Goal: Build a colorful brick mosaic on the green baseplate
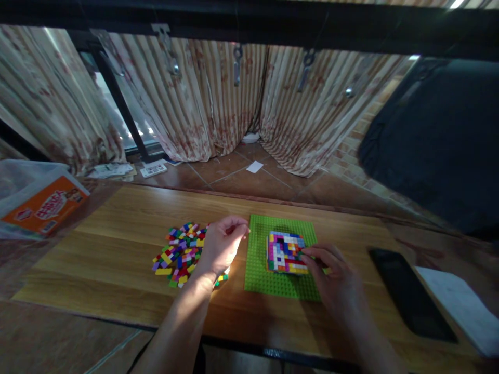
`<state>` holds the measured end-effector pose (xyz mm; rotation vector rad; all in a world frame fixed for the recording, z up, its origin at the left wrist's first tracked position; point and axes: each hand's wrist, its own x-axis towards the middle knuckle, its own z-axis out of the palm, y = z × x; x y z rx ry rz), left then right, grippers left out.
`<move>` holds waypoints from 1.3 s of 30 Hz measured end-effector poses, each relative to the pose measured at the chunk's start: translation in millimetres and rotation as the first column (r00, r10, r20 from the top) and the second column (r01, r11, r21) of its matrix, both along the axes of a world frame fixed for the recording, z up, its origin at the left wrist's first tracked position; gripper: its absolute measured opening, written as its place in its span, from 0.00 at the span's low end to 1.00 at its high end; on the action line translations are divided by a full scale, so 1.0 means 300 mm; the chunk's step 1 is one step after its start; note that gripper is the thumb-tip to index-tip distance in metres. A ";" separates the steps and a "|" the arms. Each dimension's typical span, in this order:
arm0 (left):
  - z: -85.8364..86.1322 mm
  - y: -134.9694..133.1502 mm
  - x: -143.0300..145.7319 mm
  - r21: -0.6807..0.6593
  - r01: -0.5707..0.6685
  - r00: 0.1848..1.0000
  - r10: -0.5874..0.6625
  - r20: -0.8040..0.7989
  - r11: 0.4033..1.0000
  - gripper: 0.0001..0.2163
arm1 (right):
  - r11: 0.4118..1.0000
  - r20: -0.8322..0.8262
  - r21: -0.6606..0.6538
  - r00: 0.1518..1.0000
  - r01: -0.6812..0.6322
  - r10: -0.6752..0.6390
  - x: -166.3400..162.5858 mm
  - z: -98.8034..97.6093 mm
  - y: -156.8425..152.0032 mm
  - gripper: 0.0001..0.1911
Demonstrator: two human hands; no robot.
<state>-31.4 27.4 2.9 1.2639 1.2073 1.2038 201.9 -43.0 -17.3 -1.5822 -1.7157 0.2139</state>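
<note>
A green studded baseplate (259,259) lies on the wooden table (117,280). On it stands a square block of multicoloured small bricks (284,252). My right hand (331,278) rests at the block's right edge, fingertips pinched against it. My left hand (222,241) hovers between the baseplate and a loose pile of coloured bricks (179,252), its fingers curled with the tips pinched together; what they hold is too small to make out.
A black phone (409,293) lies at the right of the table beside a white sheet (463,306). An orange packet in a clear bag (42,205) sits at the far left. Curtains hang behind, over a tiled floor.
</note>
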 end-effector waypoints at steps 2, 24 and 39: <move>-0.002 0.002 0.003 0.003 0.015 1.000 -0.014 -0.020 1.000 0.04 | 1.000 -0.005 0.009 1.000 -0.005 0.005 -0.006 -0.004 0.007 0.08; -0.025 0.003 -0.011 0.021 0.027 0.999 -0.026 -0.035 0.999 0.05 | 1.000 -0.069 0.021 0.998 0.013 -0.011 -0.020 -0.023 0.018 0.09; 0.009 0.003 -0.030 0.047 -0.060 0.996 0.062 -0.062 0.997 0.04 | 0.978 -0.002 0.170 0.992 -0.123 0.126 -0.174 0.050 -0.043 0.07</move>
